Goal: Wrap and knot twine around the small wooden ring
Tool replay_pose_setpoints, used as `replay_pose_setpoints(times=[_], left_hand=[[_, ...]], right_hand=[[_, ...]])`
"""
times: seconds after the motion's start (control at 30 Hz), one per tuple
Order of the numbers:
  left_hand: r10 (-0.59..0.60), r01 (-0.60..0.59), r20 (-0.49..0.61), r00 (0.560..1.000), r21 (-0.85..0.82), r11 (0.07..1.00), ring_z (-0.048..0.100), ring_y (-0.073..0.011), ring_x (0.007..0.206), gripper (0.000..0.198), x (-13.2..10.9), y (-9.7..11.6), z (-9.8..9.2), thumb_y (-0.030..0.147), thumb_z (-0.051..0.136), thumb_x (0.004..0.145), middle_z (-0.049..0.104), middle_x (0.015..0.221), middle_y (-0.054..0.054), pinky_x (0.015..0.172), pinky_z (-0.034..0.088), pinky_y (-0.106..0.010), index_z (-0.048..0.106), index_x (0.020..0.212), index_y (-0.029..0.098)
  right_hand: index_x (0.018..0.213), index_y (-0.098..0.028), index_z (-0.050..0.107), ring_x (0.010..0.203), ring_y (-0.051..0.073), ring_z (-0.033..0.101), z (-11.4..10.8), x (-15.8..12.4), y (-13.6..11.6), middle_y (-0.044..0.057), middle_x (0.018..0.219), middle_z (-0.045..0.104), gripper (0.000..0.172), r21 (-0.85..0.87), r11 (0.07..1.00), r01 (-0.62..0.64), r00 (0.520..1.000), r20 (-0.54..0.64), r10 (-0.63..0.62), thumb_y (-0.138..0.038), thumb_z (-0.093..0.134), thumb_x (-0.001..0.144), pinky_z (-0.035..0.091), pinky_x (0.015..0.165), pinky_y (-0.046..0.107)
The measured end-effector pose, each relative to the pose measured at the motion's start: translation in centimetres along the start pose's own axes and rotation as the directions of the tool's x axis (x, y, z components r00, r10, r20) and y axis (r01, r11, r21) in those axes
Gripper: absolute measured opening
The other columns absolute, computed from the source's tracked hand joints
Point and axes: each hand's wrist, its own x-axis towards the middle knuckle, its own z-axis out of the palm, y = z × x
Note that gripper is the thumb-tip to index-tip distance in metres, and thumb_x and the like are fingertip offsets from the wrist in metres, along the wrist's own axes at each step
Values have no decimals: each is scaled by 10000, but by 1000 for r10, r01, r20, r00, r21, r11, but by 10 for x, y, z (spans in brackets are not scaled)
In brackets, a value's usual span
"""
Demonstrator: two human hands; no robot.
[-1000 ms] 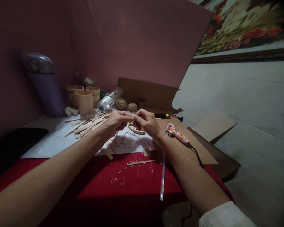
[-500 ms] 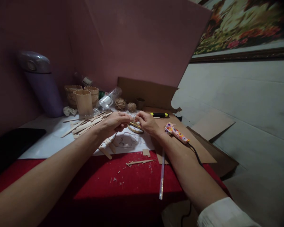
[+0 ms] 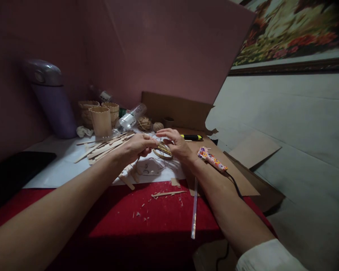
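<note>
My left hand point(image 3: 143, 145) is closed in a pinch above the white paper, and a thin strand of twine hangs below it. What sits between its fingertips is too small to make out clearly, but it looks like twine. Close by on the right, my right hand point(image 3: 176, 145) has its fingers apart and nothing visible in them. Partly behind that hand lies a round wooden ring point(image 3: 162, 154). Craft sticks point(image 3: 101, 150) are heaped left of my left hand. Two twine balls point(image 3: 144, 123) rest behind the hands.
A floral glue gun point(image 3: 213, 160) with a black cord lies on cardboard point(image 3: 237, 177) at right, near a yellow-black cutter point(image 3: 192, 137). A clear glue stick point(image 3: 194, 214) crosses the red cloth point(image 3: 115, 218). Wooden cups point(image 3: 101, 122), a plastic bottle point(image 3: 131, 116) and a purple flask point(image 3: 55, 109) stand or lie behind.
My right hand has opened, its fingers spreading and lifting slightly away from my left hand. My left hand keeps its pinch. The view has shifted slightly.
</note>
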Motion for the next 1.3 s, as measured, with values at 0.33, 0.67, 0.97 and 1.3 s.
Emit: replay_pose_setpoints(times=[0.33, 0.67, 0.97, 1.3], left_hand=[[-15, 30, -71, 997, 211, 977, 276, -37, 325, 178, -3, 6, 6, 173, 655, 668, 363, 376, 50, 367, 144, -205, 543, 533, 143], [-30, 43, -85, 996, 157, 987, 261, -33, 315, 184, -3, 6, 5, 185, 659, 673, 347, 364, 59, 367, 130, -201, 543, 536, 145], [-56, 72, -97, 994, 166, 983, 246, -34, 296, 270, -1, 5, 4, 194, 655, 645, 332, 344, 61, 359, 111, -207, 450, 472, 169], [45, -25, -117, 992, 167, 986, 277, -42, 314, 129, -1, 6, 6, 199, 639, 679, 384, 375, 50, 366, 142, -210, 562, 590, 148]], right_hand=[[712, -177, 526, 725, 151, 498, -2, -2, -11, 41, 769, 541, 92, -121, 992, 27, 1000, 17, -25, -135, 522, 794, 393, 680, 283], [698, -192, 475, 917, 179, 517, -1, -2, -19, 73, 961, 582, 173, -124, 979, 164, 986, 6, -164, -23, 468, 732, 407, 826, 326], [679, -183, 477, 653, 130, 451, -1, -4, -22, 21, 695, 508, 120, -129, 989, 67, 997, 46, -62, -111, 463, 774, 347, 614, 256], [682, -184, 482, 391, 55, 297, 5, 0, -18, -80, 440, 370, 115, 352, 778, -520, 854, 201, 480, -244, 548, 754, 195, 407, 209]])
